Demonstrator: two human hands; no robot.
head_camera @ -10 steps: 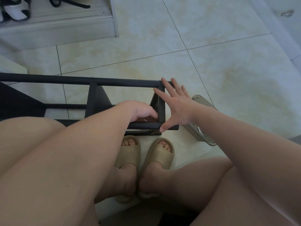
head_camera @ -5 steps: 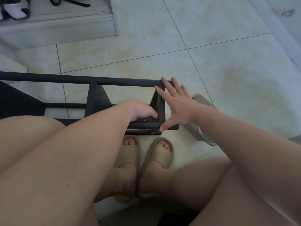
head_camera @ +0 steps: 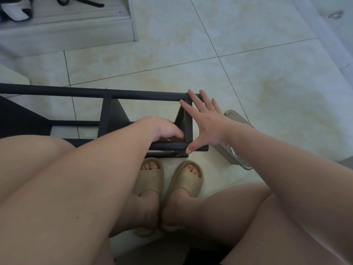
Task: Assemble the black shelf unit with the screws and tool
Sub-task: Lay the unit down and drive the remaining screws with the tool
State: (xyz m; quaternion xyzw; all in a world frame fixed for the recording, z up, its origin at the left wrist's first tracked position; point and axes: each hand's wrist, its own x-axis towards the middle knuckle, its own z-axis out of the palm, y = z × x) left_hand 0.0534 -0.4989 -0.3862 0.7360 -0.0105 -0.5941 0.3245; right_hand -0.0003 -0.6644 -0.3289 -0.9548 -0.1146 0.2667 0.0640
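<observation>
Black shelf unit [head_camera: 107, 111] lies on its side on tile floor [head_camera: 248, 77], just ahead of tan slippers [head_camera: 150, 180]. Right hand [head_camera: 205, 123] is spread flat against the frame's end upright: straight fingers [head_camera: 193, 98] on the far rail beside a screw head [head_camera: 187, 92], thumb tip touching the near rail. Left hand [head_camera: 162, 129] sits inside the frame at the near rail by the same upright, fingers curled under; can't tell what they hold. Clear plastic container [head_camera: 235, 119] is just right of the shelf end, partly under the right wrist.
</observation>
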